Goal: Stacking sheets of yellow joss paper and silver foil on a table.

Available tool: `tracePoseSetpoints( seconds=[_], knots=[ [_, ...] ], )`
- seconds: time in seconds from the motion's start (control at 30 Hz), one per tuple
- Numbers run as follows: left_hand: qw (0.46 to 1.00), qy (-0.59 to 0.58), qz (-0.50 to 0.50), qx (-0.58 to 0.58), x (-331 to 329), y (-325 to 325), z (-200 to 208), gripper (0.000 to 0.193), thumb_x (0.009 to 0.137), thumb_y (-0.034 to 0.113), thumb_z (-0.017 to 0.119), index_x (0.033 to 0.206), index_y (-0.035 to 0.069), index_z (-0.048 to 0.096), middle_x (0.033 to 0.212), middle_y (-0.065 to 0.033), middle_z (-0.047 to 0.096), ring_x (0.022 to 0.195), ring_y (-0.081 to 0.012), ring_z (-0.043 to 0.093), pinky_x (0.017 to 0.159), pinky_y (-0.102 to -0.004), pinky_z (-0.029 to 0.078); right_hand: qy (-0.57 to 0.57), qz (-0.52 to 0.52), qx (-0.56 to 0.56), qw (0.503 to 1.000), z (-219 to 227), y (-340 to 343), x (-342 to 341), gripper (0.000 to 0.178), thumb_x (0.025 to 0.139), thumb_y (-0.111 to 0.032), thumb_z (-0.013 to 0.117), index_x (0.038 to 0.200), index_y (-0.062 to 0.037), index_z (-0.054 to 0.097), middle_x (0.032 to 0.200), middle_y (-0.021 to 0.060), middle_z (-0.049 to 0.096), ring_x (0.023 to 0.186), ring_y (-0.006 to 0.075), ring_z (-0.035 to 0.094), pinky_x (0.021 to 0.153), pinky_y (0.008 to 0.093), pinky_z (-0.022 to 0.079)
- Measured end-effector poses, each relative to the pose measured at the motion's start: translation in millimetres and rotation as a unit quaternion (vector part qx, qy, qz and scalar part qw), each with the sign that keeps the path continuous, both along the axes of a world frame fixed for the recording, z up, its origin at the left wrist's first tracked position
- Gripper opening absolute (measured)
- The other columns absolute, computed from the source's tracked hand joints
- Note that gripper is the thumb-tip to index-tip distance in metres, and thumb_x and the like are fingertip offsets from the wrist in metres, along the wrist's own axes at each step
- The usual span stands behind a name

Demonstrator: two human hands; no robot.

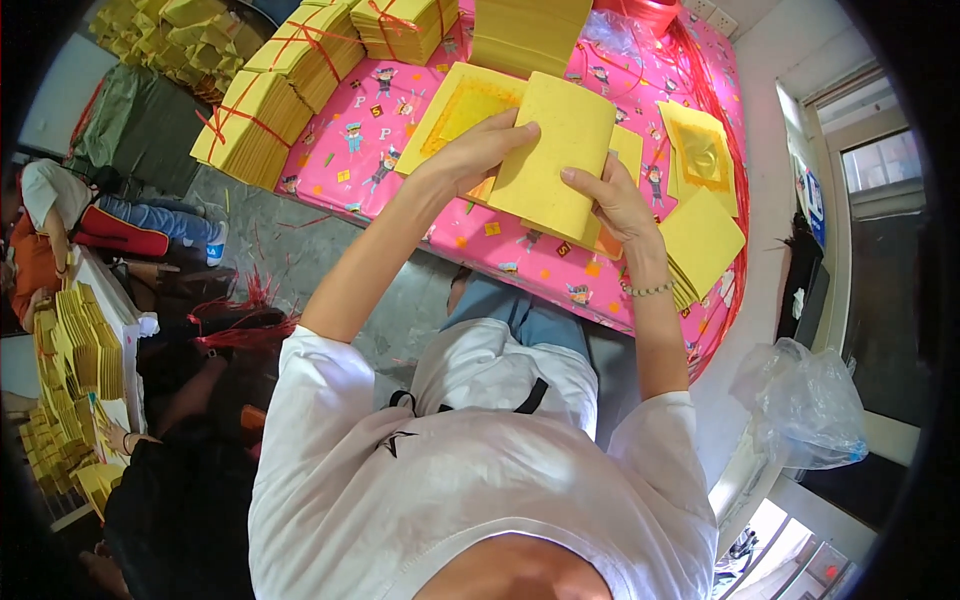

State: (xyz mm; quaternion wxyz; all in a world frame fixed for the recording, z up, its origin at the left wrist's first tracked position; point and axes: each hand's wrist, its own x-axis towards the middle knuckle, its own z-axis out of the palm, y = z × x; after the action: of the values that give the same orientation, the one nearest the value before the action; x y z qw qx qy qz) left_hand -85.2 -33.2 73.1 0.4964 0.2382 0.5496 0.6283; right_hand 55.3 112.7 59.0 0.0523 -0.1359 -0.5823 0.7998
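Over the pink patterned tabletop (pixel 340 190) I hold a stack of yellow paper sheets (pixel 556 150), tilted toward me. My left hand (pixel 482 150) grips its left side, the thumb across the front sheet and the fingers behind. At the lower right edge my right hand (pixel 615 200) is closed on the same stack, thumb in front. Beneath and left of it lies a yellow sheet with an orange-bordered panel (pixel 475 110). Near my right wrist rests a pile of plain yellow sheets (pixel 703 240), beside more orange-printed sheets (pixel 703 150).
Bundles of yellow paper (pixel 250 120) tied with red string line the table's far left. Red strings (pixel 690 70) hang along its right edge near a red basin (pixel 635 14). Co-workers sit at the left by another table (pixel 120 330) bearing yellow stacks. A plastic bag (pixel 800 400) hangs at right.
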Motion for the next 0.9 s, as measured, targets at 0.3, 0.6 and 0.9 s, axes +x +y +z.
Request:
tracePoseSetpoints(
  seconds=[0.3,0.6,0.9],
  knots=[
    [0.991,0.08,0.074,0.075,27.1,2.7,-8.1,0.035,0.094,0.016,0.048,0.125,-0.001,0.043,0.116,-0.0089,0.056,0.105,-0.015,0.054,0.09,-0.0295,0.043,0.027,-0.041,0.101,0.994,-5.4,-3.1,9.3,0.05,0.079,-0.007,0.069,0.122,0.0006,0.046,0.115,0.0088,0.057,0.103,0.016,0.057,0.089,0.0295,0.047],
    [0.952,0.121,0.181,0.217,61.9,-2.5,-23.2,0.035,0.093,0.007,0.048,0.125,-0.001,0.039,0.115,-0.0087,0.054,0.104,-0.013,0.053,0.09,-0.0272,0.042,0.071,-0.11,0.119,0.984,1.8,-23.1,20.5,0.037,0.086,-0.014,0.064,0.117,0.0017,0.051,0.107,0.0082,0.061,0.095,0.0121,0.059,0.08,0.0264,0.049],
    [0.951,0.169,0.19,0.179,78.3,-11.7,-18.6,0.033,0.093,0.009,0.049,0.124,-0.001,0.042,0.107,-0.0074,0.058,0.095,-0.0108,0.056,0.081,-0.0239,0.046,0.127,-0.207,0.105,0.964,4.8,-34.3,29.3,0.025,0.091,-0.015,0.058,0.109,0.002,0.058,0.095,0.0061,0.065,0.083,0.0081,0.06,0.071,0.0226,0.049]
  ],
)
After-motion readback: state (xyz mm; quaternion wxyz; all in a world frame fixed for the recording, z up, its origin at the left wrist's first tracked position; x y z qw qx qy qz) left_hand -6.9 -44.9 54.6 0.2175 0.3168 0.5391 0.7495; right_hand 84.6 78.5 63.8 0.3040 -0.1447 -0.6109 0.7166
